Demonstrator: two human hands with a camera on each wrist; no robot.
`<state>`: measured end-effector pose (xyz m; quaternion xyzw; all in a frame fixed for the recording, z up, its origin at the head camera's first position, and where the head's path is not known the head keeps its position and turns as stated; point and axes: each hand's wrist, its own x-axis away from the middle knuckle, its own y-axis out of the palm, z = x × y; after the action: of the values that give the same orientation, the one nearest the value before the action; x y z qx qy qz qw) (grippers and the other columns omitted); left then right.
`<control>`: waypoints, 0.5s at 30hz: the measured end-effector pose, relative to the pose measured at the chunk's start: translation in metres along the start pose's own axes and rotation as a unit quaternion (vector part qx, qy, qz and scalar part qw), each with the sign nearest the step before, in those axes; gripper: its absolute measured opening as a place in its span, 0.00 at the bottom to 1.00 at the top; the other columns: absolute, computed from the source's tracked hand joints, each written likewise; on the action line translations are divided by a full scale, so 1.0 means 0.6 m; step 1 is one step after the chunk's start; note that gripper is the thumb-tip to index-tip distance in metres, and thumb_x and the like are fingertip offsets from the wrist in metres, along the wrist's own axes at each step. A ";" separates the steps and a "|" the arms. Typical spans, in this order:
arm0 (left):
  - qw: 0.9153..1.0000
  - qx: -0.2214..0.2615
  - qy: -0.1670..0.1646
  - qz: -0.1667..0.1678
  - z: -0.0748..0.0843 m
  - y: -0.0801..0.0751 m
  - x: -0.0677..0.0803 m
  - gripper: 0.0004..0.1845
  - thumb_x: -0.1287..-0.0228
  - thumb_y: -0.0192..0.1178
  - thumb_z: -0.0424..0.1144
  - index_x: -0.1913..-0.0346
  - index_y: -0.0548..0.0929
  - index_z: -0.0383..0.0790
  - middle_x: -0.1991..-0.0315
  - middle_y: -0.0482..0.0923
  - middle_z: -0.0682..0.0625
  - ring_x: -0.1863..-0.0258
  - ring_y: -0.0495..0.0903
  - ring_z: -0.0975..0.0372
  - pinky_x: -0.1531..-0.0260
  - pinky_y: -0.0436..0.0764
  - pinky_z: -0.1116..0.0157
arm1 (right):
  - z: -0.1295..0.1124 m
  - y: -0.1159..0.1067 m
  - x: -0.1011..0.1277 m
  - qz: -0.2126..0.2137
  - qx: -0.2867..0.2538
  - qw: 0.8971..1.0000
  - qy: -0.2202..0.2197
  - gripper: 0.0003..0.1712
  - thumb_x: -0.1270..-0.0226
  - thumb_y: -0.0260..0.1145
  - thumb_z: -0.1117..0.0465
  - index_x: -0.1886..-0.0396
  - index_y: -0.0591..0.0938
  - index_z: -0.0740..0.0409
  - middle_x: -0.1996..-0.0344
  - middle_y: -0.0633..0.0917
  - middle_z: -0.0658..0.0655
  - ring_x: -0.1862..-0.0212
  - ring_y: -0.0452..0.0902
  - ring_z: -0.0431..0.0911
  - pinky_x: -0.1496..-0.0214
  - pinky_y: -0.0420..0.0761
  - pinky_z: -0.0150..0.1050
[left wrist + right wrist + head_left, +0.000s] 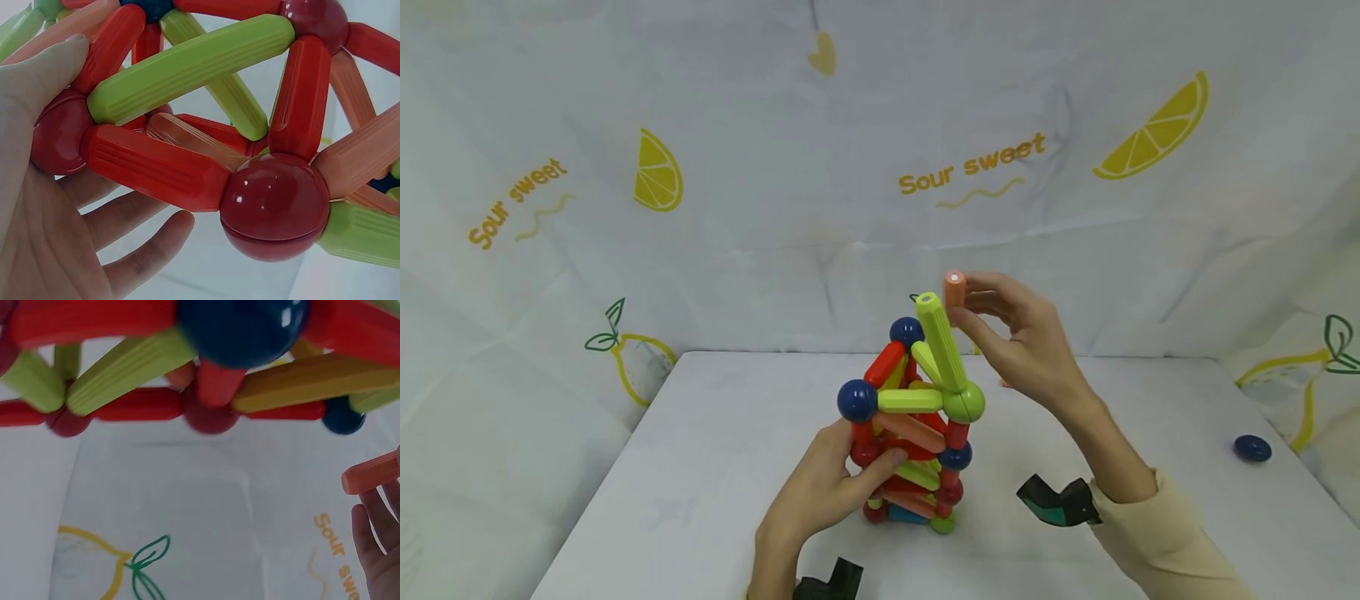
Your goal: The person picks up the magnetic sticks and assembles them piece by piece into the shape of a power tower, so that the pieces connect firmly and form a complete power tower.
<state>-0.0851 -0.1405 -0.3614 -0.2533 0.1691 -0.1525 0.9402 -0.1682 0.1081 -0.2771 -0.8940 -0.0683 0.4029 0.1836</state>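
A tower of magnetic rods and balls point(910, 401) stands on the table, built from red, green, orange and yellow rods with blue, dark red and green balls. My left hand point(827, 477) grips its left side, thumb across the front; in the left wrist view that hand point(56, 206) curls round a dark red ball point(62, 134). A long green rod point(942, 342) rises from the green ball point(963, 402) at the top right corner. Beside its upper end, my right hand point(1022, 333) pinches an orange rod point(955, 288), also seen in the right wrist view.
A loose dark blue ball point(1252, 448) lies near the right edge of the white table point(700, 467). Behind rises a white sheet point(760, 208) printed with lemons and words. Black straps point(1060, 501) sit at both wrists.
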 end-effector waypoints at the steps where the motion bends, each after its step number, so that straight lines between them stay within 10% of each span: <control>1: 1.000 0.001 -0.001 0.000 0.000 0.000 0.000 0.25 0.29 0.63 0.53 0.34 0.72 0.55 0.45 0.84 0.60 0.47 0.85 0.66 0.45 0.85 0.63 | -0.012 0.003 -0.007 -0.002 -0.018 1.000 -0.011 0.23 0.37 0.68 0.78 0.41 0.81 0.66 0.51 0.87 0.62 0.47 0.83 0.31 0.39 0.80 0.25; 15: 1.000 0.001 0.002 0.000 0.000 -0.002 0.000 0.24 0.29 0.63 0.51 0.34 0.72 0.54 0.46 0.84 0.59 0.48 0.85 0.66 0.47 0.85 0.65 | -0.059 0.022 -0.032 -0.085 -0.112 0.987 -0.078 0.22 0.37 0.68 0.77 0.43 0.80 0.69 0.63 0.85 0.59 0.57 0.84 0.43 0.44 0.85 0.33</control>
<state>-0.0852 -0.1415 -0.3612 -0.2520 0.1706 -0.1528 0.9402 -0.1549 0.0808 -0.2473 -0.8656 -0.2030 0.4444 0.1097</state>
